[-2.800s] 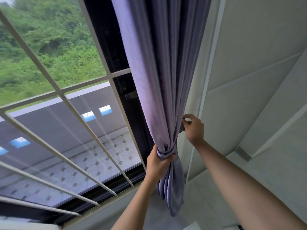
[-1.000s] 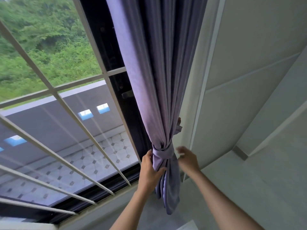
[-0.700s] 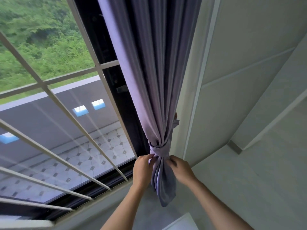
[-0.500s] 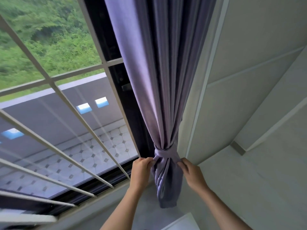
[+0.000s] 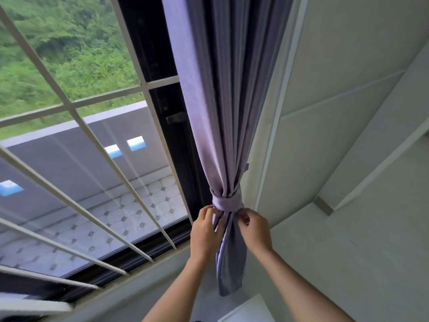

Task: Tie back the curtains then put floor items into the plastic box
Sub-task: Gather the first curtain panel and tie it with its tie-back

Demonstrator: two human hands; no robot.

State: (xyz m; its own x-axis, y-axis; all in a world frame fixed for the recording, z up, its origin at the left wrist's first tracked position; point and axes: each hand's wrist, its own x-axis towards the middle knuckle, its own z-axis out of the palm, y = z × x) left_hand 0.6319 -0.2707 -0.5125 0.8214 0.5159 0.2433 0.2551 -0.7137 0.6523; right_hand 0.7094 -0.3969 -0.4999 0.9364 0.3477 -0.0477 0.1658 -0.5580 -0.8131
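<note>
**Curtain bound, box work still ahead**

My two hands are at the gathered neck of the purple curtain (image 5: 222, 112), low in the middle of the frame. The fabric falls from the top centre, narrows to a waist, and below that a loose tail hangs toward the bottom edge. A tie band (image 5: 226, 202) of the same cloth is wrapped around that waist, just above my fingertips.

My left hand (image 5: 205, 233) sits on the left side of the bundle, fingers curled in and pinching the folds just under the band. My right hand (image 5: 254, 228) mirrors it on the right side, thumb and fingers curled onto the edge of the cloth at the band's lower rim. Both are gripping curtain fabric, not the band's ends, as far as I can make out; whether the band is knotted or hooked behind, I cannot tell, since the back of the bundle is hidden.

To the left, filling the upper left and middle left of the frame, is the window (image 5: 92, 159) with its pale bars, greenery beyond. The white wall (image 5: 336, 101) takes up the right side.

My judgement: this curtain is essentially tied, and I am only tidying the folds under the band. Any other curtain is out of view, so I cannot say whether one remains. The second half of the job looks untouched: no floor items show here, and only a white corner (image 5: 248, 310) peeks in at the bottom edge, which may or may not be the plastic box.
</note>
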